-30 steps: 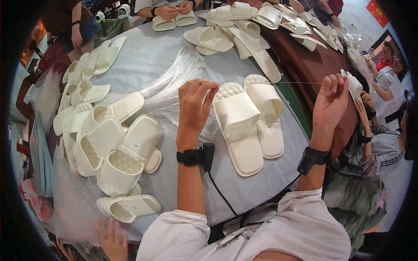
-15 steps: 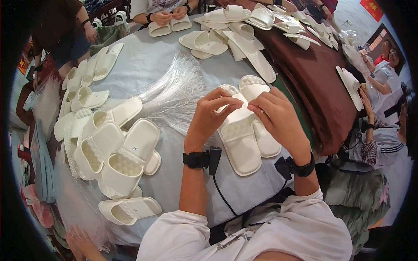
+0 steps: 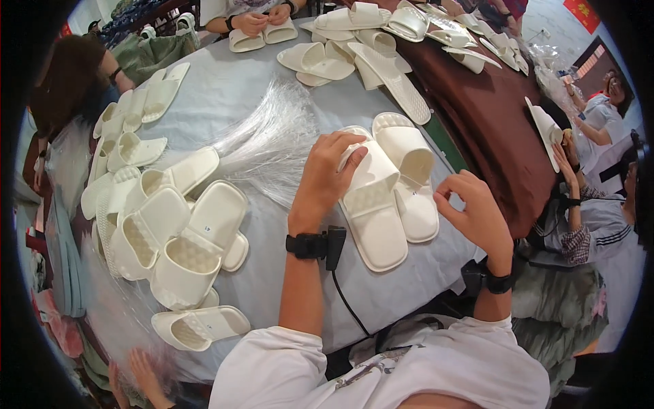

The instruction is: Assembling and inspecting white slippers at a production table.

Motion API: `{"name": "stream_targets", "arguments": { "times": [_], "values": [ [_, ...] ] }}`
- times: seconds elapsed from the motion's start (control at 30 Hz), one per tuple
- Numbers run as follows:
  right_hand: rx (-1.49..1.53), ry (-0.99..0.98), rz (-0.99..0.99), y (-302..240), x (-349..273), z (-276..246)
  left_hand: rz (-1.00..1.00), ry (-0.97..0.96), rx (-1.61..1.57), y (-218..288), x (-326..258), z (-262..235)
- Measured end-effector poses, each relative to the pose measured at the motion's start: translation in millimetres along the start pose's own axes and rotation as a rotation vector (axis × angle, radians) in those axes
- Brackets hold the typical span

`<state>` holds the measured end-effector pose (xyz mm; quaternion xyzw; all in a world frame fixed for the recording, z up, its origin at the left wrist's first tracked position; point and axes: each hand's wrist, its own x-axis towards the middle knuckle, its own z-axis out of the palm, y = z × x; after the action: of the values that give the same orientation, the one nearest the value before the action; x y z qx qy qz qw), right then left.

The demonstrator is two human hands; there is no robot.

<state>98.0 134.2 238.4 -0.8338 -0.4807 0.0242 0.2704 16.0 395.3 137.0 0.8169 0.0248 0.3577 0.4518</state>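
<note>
A pair of cream slippers lies side by side on the grey tablecloth (image 3: pixel 272 286) in front of me. My left hand (image 3: pixel 327 176) grips the strap of the left slipper (image 3: pixel 378 232), fingers curled over its toe end. My right hand (image 3: pixel 475 215) hovers just right of the right slipper (image 3: pixel 407 146), thumb and fingertips pinched together with nothing I can see in them. It does not touch the slipper. Both wrists wear black bands, and a black cable runs from the left one.
A fanned bundle of clear thin fibres (image 3: pixel 272 133) lies left of my left hand. A heap of cream slippers (image 3: pixel 170 238) fills the left side, more lie at the far edge (image 3: pixel 354 61). Brown cloth (image 3: pixel 490 116) covers the right. Other people's hands (image 3: pixel 262 17) work around the table.
One second ago my hands were spread wide with a thin thread taut between them. They met over the slippers, and now the right hand has drawn off to the right.
</note>
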Motion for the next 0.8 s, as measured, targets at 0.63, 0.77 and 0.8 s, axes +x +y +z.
{"name": "stream_targets", "arguments": {
  "times": [0.63, 0.77, 0.8],
  "values": [
    [0.005, 0.247, 0.209, -19, -3, 122, -0.406, -0.074, 0.028, -4, -4, 2],
    [0.083, 0.339, 0.209, -18, 7, 132, -0.485, -0.137, -0.062, -6, -6, 0],
    [0.098, 0.376, 0.195, -16, 8, 134, -0.488, -0.135, -0.065, -6, -5, 1]
  ]
}}
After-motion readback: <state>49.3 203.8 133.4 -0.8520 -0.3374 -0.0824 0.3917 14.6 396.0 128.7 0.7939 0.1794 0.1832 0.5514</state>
